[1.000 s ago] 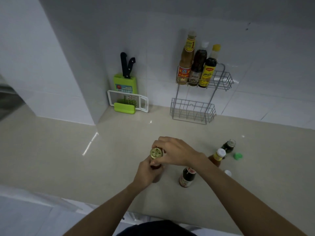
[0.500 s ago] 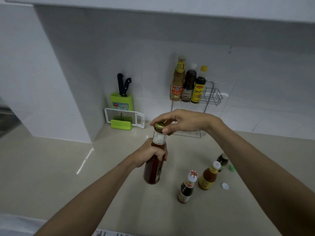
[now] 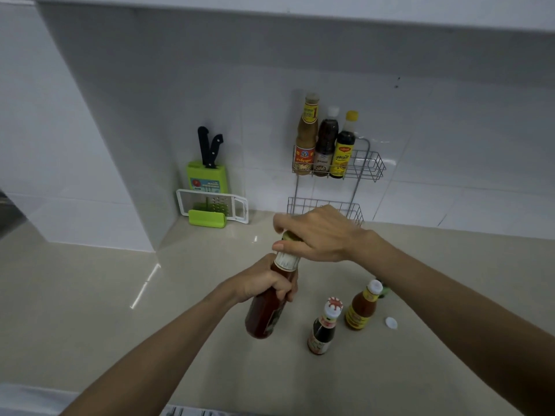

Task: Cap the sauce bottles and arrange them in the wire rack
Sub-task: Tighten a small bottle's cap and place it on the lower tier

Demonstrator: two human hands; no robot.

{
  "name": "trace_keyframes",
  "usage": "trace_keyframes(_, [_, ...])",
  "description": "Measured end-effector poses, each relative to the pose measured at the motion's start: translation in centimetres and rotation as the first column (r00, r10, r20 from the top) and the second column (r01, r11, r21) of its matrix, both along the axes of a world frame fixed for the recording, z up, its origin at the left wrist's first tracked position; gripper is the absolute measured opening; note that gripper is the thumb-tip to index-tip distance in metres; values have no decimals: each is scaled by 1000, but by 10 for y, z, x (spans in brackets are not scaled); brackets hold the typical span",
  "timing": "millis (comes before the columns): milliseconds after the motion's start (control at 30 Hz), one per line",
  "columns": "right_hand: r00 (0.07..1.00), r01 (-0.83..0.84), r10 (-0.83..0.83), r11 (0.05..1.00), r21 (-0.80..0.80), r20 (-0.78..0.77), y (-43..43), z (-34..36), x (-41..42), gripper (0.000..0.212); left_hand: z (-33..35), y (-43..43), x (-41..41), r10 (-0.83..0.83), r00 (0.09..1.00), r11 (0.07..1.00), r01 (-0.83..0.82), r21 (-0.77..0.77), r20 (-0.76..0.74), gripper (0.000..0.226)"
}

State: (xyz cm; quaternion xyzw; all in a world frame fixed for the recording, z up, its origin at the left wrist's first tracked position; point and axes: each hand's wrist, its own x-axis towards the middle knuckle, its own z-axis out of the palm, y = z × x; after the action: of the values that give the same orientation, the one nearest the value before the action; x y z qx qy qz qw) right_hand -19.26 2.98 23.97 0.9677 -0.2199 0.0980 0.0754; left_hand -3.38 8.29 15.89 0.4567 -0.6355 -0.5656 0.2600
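A: From the head camera, your left hand (image 3: 264, 285) sits at mid-frame. Its fingers are wrapped round the body of the red sauce bottle (image 3: 262, 316), just under the white neck label.

B: Your right hand (image 3: 321, 235) comes in from the right and curls over the top of that bottle, thumb and fingertips pinching the gold cap (image 3: 289, 235). The cap sits on the bottle's mouth. Whether it is screwed tight, I cannot tell.

A: You hold the bottle tilted, neck toward the upper right and base toward the lower left. It looks clear of the bench (image 3: 90, 295).

B: Just behind your right hand, against the tiled wall, stands the wire rack (image 3: 368, 166). Its upper basket carries three capped bottles side by side at its left end: a tall tan bottle (image 3: 306, 136), a dark white-capped bottle (image 3: 327, 142) and a yellow-capped bottle (image 3: 345, 148). Your hand hides part of the lower basket.

A: Lower right of centre, two more stand upright on the bench. One is a small dark bottle (image 3: 322, 331) with a red-and-white cap. Just beside it, up and to the right, is an orange bottle (image 3: 362, 310) with a white cap.

B: A loose white cap (image 3: 391, 322) lies on the bench right of the orange bottle, near your right forearm. Something green peeks out behind that bottle, too hidden to tell what it is.

A: Left of the rack, in the corner, a green knife block (image 3: 205, 178) holds two black-handled knives (image 3: 207, 145). A white grater (image 3: 213, 204) leans in front of it.
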Motion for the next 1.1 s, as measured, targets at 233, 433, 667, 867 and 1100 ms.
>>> trace_keyframes(233, [925, 371, -367, 928, -27, 99, 9, -31, 18, 19, -23, -6, -11, 473, 863, 881, -462, -98, 177, 17])
trace_keyframes(433, [803, 578, -595, 793, 191, 40, 7, -53, 29, 24, -27, -3, -20, 594, 687, 800, -557, -221, 419, 14])
trace_keyframes(667, [987, 87, -102, 990, 114, 126, -9, -11, 14, 36, 9, -11, 9, -52, 989, 995, 63, 79, -138, 16])
trace_keyframes(867, [927, 349, -363, 927, 140, 91, -15, -12, 30, 15, -7, -22, -7, 399, 917, 917, -398, 36, -14, 9])
trace_keyframes(1100, [752, 640, -615, 768, 36, -237, -2, -42, 47, 44, -30, -19, -26, 632, 632, 766, -595, -243, 447, 7])
